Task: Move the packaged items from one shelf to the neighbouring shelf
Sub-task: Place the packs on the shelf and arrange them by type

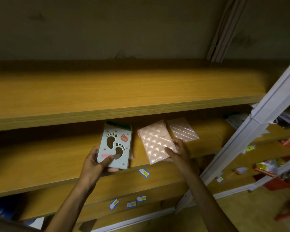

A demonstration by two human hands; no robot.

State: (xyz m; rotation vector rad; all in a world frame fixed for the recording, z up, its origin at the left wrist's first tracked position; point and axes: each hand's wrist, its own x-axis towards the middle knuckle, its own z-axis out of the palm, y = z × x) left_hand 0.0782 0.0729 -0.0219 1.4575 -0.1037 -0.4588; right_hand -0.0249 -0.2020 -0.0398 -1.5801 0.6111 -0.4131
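A: What is the left hand doing?

B: Its grip is closed on a pale blue box printed with 2 dark footprints and a small red bear face. The thumb lies across the front near the lower footprint, and the other fingers curl under the bottom edge. The box stands tilted, its top leaning back under the upper shelf.

A: And to the right of that grip?

B: The right hand grips a shiny pink quilted packet, thumb on its face, fingers at its right edge. The packet lies tilted, its lower corner out past the front edge of the middle shelf.

A: Anything beyond the right grip?

B: Just behind and right of it a 2nd pink packet with diagonal stripes lies flat on the same shelf, apart from both hands. Further right stands a white post, and past it a neighbouring shelf with blurred packaged goods. Below the grips, small blue and yellow price labels stick to the shelf fronts.
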